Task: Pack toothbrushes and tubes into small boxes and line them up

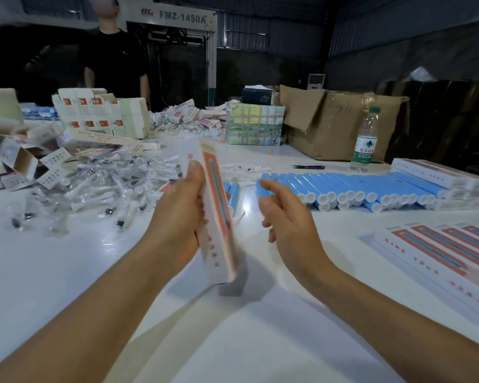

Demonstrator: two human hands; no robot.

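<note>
**At the packing counter: one box in hand**

Above the white counter (67, 272), the left hand (177, 214) grips a long, narrow box (216, 217), thumb on its upper face and fingers curled round its far side. The box is held clear of the counter, tilted, its near end lowest, and it looks blurred. The right hand (285, 217) hovers just beside it, fingers loosely curled and holding nothing.

Behind the hands lies a row of blue tubes (357, 186), white caps toward the person; two more tubes show just past the box. To the left is a heap of wrapped toothbrushes (103, 186), with open empty boxes (25, 164) beside it. At right, filled boxes (440, 252) lie side by side in a line; a further stack (440, 175) sits past the tubes. A water bottle (365, 139) stands upright before a cardboard carton (335, 125), with scissors (307, 167) near its base. A person in black (116, 62) stands at the counter's far side.
</note>
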